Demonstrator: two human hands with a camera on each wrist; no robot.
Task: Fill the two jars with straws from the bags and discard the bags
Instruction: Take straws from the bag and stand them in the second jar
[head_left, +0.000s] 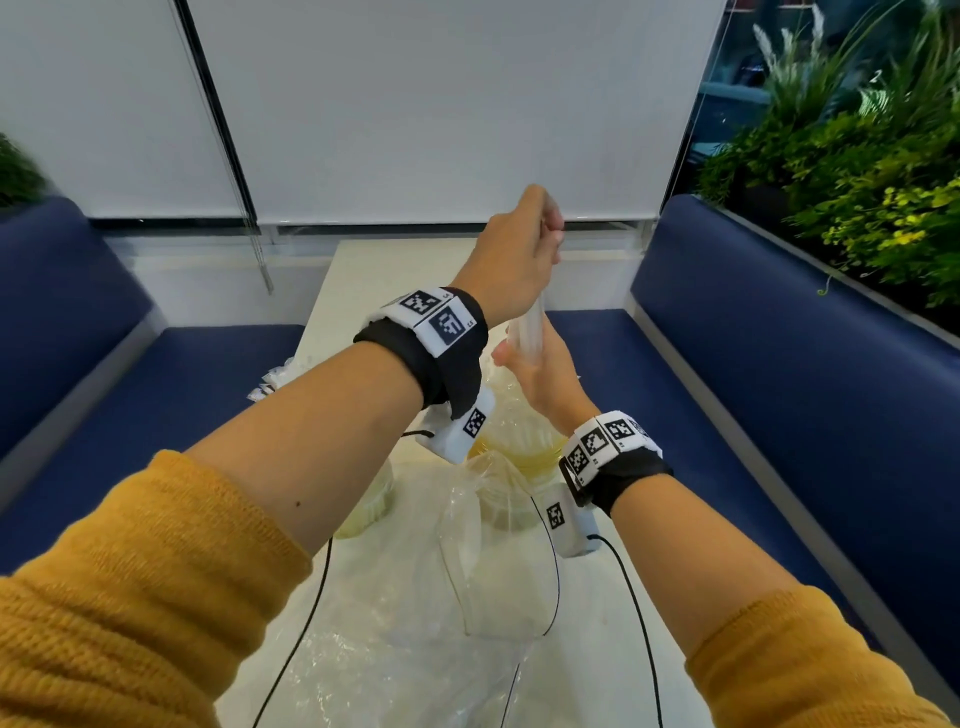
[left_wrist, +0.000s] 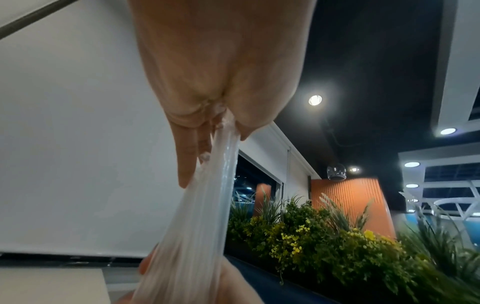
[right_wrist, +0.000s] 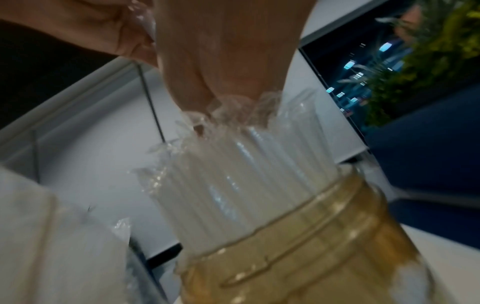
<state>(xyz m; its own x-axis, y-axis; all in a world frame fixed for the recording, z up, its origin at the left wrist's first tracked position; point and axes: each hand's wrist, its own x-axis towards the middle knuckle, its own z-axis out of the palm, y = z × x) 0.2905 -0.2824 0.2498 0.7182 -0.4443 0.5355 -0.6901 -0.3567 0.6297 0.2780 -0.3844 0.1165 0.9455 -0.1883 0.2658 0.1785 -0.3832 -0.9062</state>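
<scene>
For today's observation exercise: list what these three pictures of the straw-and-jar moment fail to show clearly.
- Head view: the jar is mostly hidden behind the left wrist camera and the right hand.
- Right wrist view: motion blur; the straws cannot be counted.
- Left wrist view: the left hand hides the bag's top; the jar is out of view.

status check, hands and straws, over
Left hand pinches the bag top, pulled up. Right hand grips the straws, lower ends in the amber jar. Empty bag lies on the table, not blocking.
</scene>
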